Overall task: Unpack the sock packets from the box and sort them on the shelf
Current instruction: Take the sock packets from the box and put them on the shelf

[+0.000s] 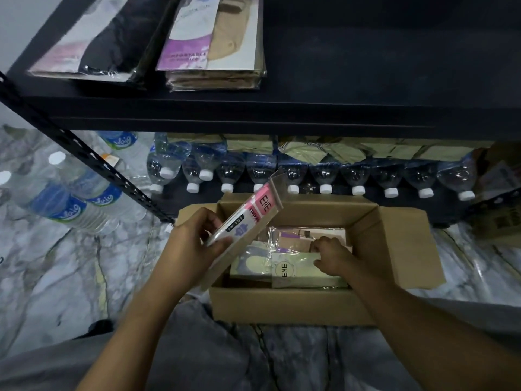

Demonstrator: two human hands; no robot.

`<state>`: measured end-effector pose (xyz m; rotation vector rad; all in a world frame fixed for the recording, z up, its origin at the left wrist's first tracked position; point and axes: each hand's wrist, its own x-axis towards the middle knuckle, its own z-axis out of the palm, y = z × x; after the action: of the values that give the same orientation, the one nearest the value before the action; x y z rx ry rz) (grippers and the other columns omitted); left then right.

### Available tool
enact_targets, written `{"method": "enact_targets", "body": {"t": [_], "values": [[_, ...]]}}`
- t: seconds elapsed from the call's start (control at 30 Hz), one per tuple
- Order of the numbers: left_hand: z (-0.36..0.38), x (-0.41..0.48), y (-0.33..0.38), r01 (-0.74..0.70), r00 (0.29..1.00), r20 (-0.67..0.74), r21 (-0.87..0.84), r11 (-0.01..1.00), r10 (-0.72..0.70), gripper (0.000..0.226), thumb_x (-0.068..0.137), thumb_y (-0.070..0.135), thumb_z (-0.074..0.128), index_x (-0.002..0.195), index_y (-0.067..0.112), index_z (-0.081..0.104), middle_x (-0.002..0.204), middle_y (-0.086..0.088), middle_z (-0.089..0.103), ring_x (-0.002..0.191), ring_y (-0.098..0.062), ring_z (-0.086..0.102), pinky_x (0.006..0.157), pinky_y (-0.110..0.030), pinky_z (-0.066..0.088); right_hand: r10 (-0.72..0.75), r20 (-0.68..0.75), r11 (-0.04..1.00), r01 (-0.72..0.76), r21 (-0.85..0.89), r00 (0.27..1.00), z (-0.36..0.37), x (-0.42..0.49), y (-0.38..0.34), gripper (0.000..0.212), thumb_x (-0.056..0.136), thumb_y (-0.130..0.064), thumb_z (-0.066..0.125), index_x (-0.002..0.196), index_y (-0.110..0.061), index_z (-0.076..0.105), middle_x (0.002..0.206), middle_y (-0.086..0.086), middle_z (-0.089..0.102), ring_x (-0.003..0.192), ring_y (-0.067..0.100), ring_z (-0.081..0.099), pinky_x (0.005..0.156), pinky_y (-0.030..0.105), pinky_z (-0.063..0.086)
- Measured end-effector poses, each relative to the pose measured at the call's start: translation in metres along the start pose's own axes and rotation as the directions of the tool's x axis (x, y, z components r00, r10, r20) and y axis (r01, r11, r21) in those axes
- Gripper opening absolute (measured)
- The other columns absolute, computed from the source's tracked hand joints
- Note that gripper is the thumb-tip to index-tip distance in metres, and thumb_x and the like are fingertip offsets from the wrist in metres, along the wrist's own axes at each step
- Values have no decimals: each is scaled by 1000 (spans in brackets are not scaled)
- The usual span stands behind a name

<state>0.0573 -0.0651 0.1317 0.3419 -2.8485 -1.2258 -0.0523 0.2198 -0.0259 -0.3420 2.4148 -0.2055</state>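
Midway: two stacks (214,43) sat on the shelf (366,66) at 12 o'clock, my left hand (191,244) gripped a pink packet (248,218), my right hand (332,258) pinched another packet (296,270) in the still-stocked box (282,303).

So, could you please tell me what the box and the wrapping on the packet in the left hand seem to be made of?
The box looks like plain brown corrugated cardboard: matte, with folded flaps. The packet in the left hand seems wrapped in clear glossy plastic film, judging by its transparent, shiny top edge; the insert inside is probably printed card.
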Motion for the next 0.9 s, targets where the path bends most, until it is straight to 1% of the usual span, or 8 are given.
{"method": "enact_targets", "body": {"t": [0.13, 0.2, 0.37, 0.47, 0.57, 0.67, 0.77, 0.9], "values": [[2, 2, 1, 22, 1000, -1, -6, 1000, -22, 26, 77, 18, 80, 82, 25, 55, 75, 19, 63, 75, 1, 58, 57, -12, 42, -1, 5, 989, 2, -145, 1000, 12, 12, 4, 49, 85, -22, 58, 132, -20, 49, 132, 6, 46, 122, 29, 40, 98, 41, 40], [3, 3, 2, 28, 1000, 5, -7, 1000, -28, 27, 77, 18, 80, 82, 27, 55, 82, 26, 63, 76, -1, 58, 57, -12, 43, 0, -5, 982, -1, -189, 1000, 20, 15, 7, 50, 84, -23, 60, 133, -20, 47, 133, 6, 46, 124, 29, 38, 100, 42, 39], [5, 7, 8, 48, 999, 11, -26, 998, -48, 27, 78, 18, 79, 81, 27, 54, 74, 25, 62, 67, 4, 57, 53, -10, 41, -23, -43, 970, 12, -242, 999, 17, 15, 9, 33, 85, -28, 62, 117, -20, 59, 124, 3, 54, 122, 26, 38, 104, 42, 31], [5, 9, 14, 36, 999, 6, -26, 999, -36, 26, 77, 15, 80, 83, 23, 56, 73, 21, 60, 72, 10, 56, 57, -6, 41, -26, -46, 990, 19, -142, 999, 7, 10, 9, 25, 83, -31, 66, 107, -22, 63, 117, 2, 60, 118, 24, 42, 101, 38, 34], [5, 8, 17, 20, 1000, 11, -33, 999, -20, 28, 76, 16, 81, 83, 26, 56, 78, 18, 61, 77, 7, 57, 59, -6, 41, 2, -32, 1000, -1, 15, 999, -2, -1, 10, 14, 81, -28, 70, 92, -22, 62, 109, 3, 63, 108, 23, 54, 87, 30, 40], [4, 6, 21, 8, 1000, 13, -34, 999, -8, 26, 76, 18, 80, 84, 26, 56, 80, 14, 63, 80, 3, 57, 60, -8, 42, 24, -36, 993, -20, 120, 999, -7, -12, 13, 20, 77, -26, 74, 78, -24, 54, 103, 6, 64, 99, 25, 59, 81, 30, 46], [3, 2, 22, 4, 1000, 1, -46, 999, -4, 25, 76, 18, 81, 86, 21, 58, 81, 12, 65, 81, 1, 58, 60, -10, 43, 37, -72, 981, -22, 193, 997, -14, -23, 16, 20, 78, -21, 74, 80, -22, 54, 100, 3, 61, 91, 22, 58, 75, 30, 46], [1, -3, 18, 12, 1000, 0, -69, 998, -12, 28, 75, 17, 81, 84, 26, 56, 80, 13, 65, 78, 1, 59, 61, -11, 44, 69, -126, 960, -31, 279, 990, -17, -24, 20, 19, 80, -15, 73, 81, -19, 55, 92, 2, 60, 83, 18, 55, 67, 26, 39]]}}
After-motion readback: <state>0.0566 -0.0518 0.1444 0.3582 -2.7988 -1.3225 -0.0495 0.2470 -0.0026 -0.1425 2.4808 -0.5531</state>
